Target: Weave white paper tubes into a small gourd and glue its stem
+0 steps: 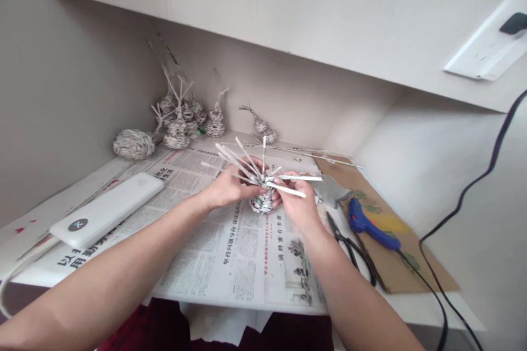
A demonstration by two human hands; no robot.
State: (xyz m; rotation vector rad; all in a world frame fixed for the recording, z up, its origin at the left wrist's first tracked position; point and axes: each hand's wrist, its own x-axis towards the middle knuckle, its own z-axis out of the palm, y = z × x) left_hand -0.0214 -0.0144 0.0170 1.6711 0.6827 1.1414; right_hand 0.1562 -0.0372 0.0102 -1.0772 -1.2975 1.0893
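Observation:
A small woven paper gourd (262, 204) is held between my two hands above the newspaper. Rolled paper strips (241, 160) fan out from its top, upward to the left and out to the right. My left hand (233, 184) closes around its left side, thumb pressed near the rim and fingers behind the strips. On the other side my right hand (294, 197) grips the upper edge, with two white strips lying across its fingers. Parts of the fingertips are hidden behind the weave and the strips.
Newspaper sheets (197, 263) cover the table. Several woven gourds (178, 130) stand at the back left. A white power bank (109, 208) lies to the left. Black scissors (349, 247), a blue glue gun (370, 225) with its cord, and cardboard (428, 274) are at right. An overhanging panel (263, 11) is above.

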